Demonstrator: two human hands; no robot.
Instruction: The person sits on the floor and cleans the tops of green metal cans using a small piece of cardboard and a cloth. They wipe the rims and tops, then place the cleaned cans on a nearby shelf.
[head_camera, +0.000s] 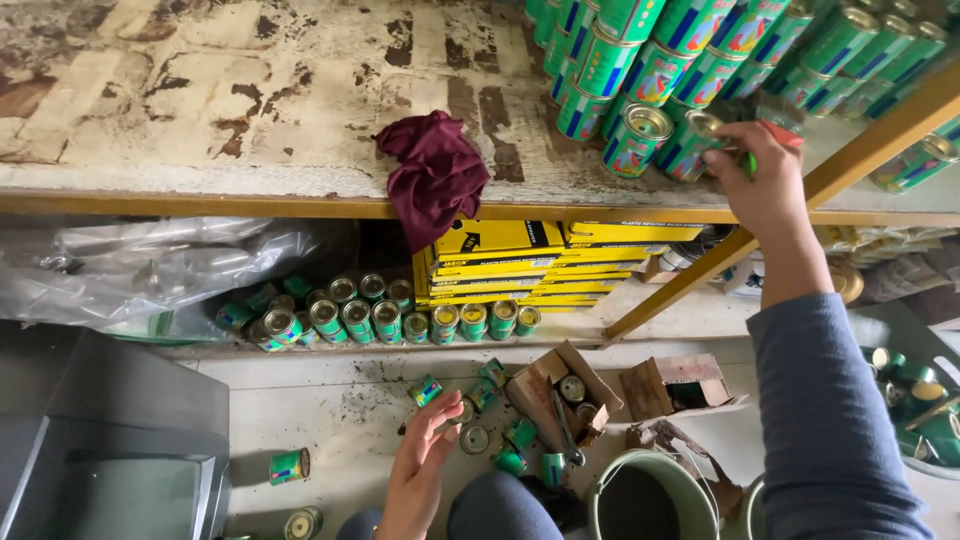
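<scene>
While the left hand (420, 470) hangs low over the floor, fingers spread and holding nothing, loose small tins (487, 400) lie scattered just beyond its fingertips, some upright, some tipped on their sides. Near them sit two opened cardboard boxes (560, 385), one with tins inside, and a green bucket (648, 492) stands at the bottom edge of view beside the person's knee. One stray tin (289, 466) lies alone to the left, next to a grey bin (130, 450).

Farther off, a row of the same tins (385, 320) lines the front edge of the lower shelf, with a stack of flat yellow boxes (520, 265) behind them and crumpled clear plastic sheeting (140, 265) to the left.

Farthest, on the upper shelf (250, 110), whose white paint is badly flaked, a dark red cloth (432, 170) droops over the front edge. The right hand (765, 180) reaches up to the right end of this shelf, fingers closed around a green tin (700, 135) at the foot of the stacked tins (700, 50).

Tin in hand: small, cylindrical, green label with blue and red patches, shiny metal lid with raised rim. Judgement: rigid, and light enough for one hand if sealed contents are modest. The smooth label could slip, so the best hold is around the side wall, thumb opposite fingers. The neighbouring stack looks easy to topple.
</scene>
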